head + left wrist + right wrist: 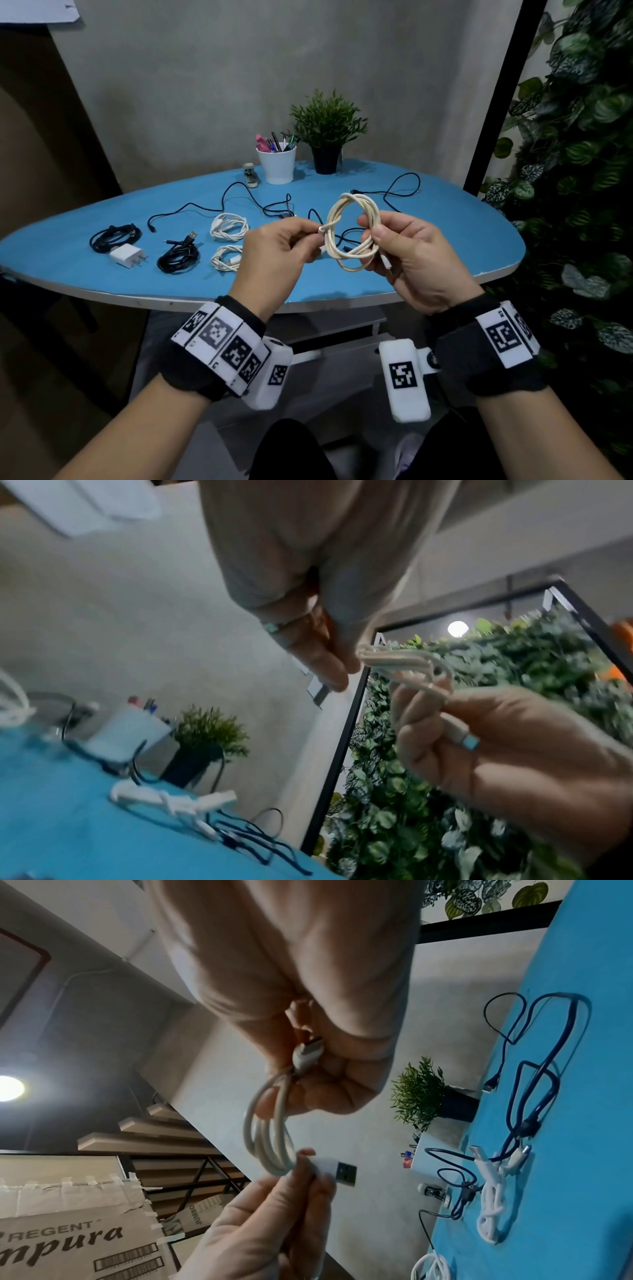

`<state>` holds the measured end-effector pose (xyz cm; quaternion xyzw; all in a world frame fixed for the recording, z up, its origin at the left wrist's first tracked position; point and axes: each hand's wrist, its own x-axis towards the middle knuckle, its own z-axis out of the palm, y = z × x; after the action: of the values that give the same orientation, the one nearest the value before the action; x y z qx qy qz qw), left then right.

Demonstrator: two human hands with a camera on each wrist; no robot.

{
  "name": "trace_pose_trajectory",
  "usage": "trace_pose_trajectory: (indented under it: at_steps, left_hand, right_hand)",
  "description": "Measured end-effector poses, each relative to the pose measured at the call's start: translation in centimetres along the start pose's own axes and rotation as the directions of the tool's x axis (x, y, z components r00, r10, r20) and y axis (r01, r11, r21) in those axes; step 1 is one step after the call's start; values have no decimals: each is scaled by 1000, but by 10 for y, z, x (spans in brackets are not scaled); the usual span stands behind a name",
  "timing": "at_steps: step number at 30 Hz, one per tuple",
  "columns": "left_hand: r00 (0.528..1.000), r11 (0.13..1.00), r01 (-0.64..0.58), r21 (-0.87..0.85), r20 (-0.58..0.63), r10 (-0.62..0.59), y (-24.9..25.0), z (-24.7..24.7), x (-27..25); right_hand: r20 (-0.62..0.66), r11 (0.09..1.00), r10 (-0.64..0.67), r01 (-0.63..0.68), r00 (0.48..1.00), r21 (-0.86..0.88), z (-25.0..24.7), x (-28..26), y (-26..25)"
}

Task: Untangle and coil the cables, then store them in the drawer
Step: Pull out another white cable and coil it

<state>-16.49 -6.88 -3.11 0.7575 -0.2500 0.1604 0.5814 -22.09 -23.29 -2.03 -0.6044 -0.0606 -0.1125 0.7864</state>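
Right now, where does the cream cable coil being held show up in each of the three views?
Head: cream cable coil centre, between both hands.
Left wrist: upper right of centre, between fingertips.
Right wrist: centre, hanging below the right hand.
Shared landmark: potted plant.

The right hand (308, 1001) curls round a coiled white USB cable (270, 1131), its small white plug (306, 1053) tucked against the palm and the loops hanging below the fingers. Below it, the left hand (260, 1223) pinches the cable's USB-A plug (334, 1171) just beside the coil's lower end. Beyond the hands, black cables (534, 1069) and a white cable bundle (491, 1204) lie on the blue table (589, 1150), near a potted plant (421, 1093).
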Motion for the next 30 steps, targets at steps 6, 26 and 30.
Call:
trace_pose_trajectory:
  at_steps: [6, 26, 30]
  left_hand:
    - [968, 923, 200, -329, 212, -134, 8, -1, -2]
    - [909, 722, 411, -556, 309, -279, 12, 9, -10]
    - [908, 711, 408, -572, 333, -253, 14, 10, -12]
  right_hand:
    - [-77, 1000, -5, 5, 997, -4, 0, 2, 5]
    - [-142, 988, -73, 52, 987, -143, -3, 4, 7]
    - [-115, 984, -82, 62, 990, -164, -1, 1, 7]
